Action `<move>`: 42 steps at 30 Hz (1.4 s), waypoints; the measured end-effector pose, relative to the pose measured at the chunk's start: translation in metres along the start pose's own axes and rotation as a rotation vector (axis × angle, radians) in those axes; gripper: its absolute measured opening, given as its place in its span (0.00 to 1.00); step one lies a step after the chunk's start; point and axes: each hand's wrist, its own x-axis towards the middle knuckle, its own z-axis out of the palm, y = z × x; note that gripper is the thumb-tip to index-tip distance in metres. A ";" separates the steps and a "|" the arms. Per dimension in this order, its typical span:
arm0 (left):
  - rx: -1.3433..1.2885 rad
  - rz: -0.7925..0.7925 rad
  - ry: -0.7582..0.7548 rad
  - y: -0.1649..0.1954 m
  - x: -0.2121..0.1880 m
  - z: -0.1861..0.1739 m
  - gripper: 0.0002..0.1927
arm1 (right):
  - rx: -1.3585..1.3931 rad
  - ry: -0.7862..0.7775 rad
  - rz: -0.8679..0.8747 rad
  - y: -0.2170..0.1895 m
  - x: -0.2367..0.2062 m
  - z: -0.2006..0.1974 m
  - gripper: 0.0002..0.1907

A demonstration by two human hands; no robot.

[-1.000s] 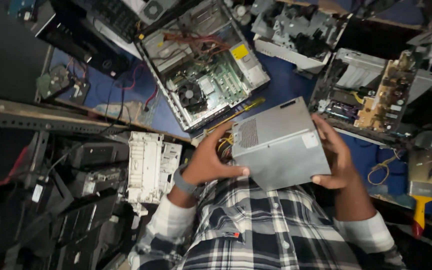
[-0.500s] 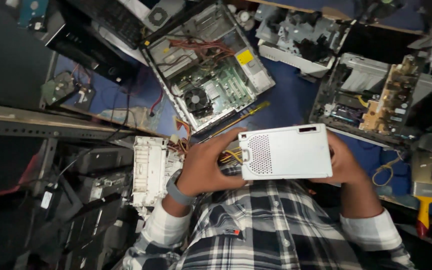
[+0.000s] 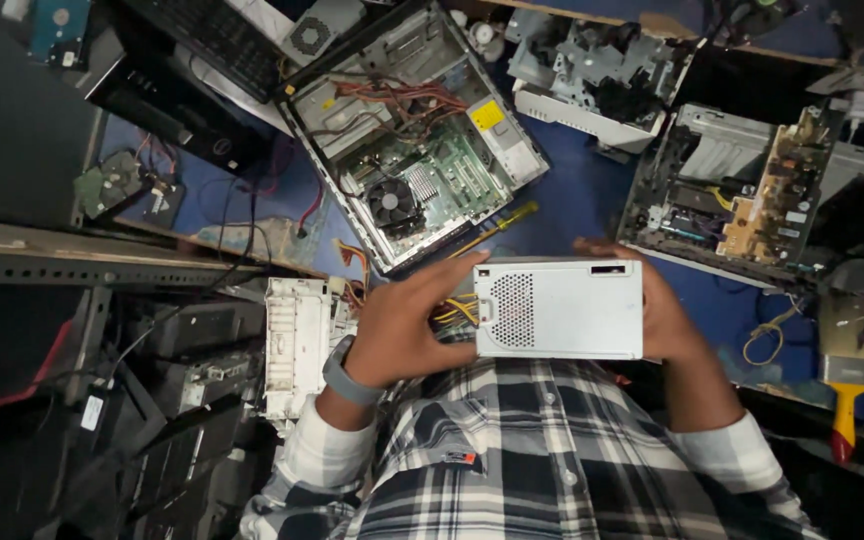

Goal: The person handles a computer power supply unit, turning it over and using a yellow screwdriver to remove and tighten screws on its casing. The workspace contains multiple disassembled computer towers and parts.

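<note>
I hold a grey metal power supply box (image 3: 562,308) in front of my chest with both hands. Its side with a round perforated vent faces up toward me. My left hand (image 3: 402,320) grips its left end, where a bundle of yellow and orange wires (image 3: 454,308) comes out. On the box's right end my right hand (image 3: 664,310) is wrapped, fingers over the far edge. A grey watch (image 3: 342,373) sits on my left wrist. Just beyond the box lies an open computer case (image 3: 412,130) with its green board and fan exposed.
A yellow-handled screwdriver (image 3: 497,228) lies between the case and the box. Another opened chassis (image 3: 752,195) lies at the right, and grey stripped machine parts (image 3: 592,70) at the top. A paintbrush with a yellow and red handle (image 3: 845,390) lies far right. White plastic housing (image 3: 294,345) and dark metal racks stand at the left.
The power supply has been turned in my hands: first its plain grey top showed, tilted; now the vented side faces up and the box lies level. Both hands stayed on it.
</note>
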 end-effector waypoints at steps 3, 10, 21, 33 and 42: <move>-0.011 -0.011 -0.009 -0.001 -0.001 -0.001 0.47 | -0.006 0.008 -0.018 0.002 0.000 0.004 0.49; -0.084 0.001 0.011 -0.011 0.002 0.003 0.50 | 0.034 0.094 0.109 0.008 -0.009 0.008 0.53; -0.003 -0.288 -0.375 -0.120 -0.017 0.032 0.23 | 0.592 0.417 0.267 0.038 -0.018 0.036 0.45; -0.100 -0.524 -0.266 -0.162 -0.054 0.119 0.26 | 0.599 0.656 0.807 0.113 -0.058 0.029 0.34; -0.193 -0.431 -0.173 -0.217 -0.060 0.196 0.24 | 0.486 0.737 0.660 0.183 -0.088 0.045 0.30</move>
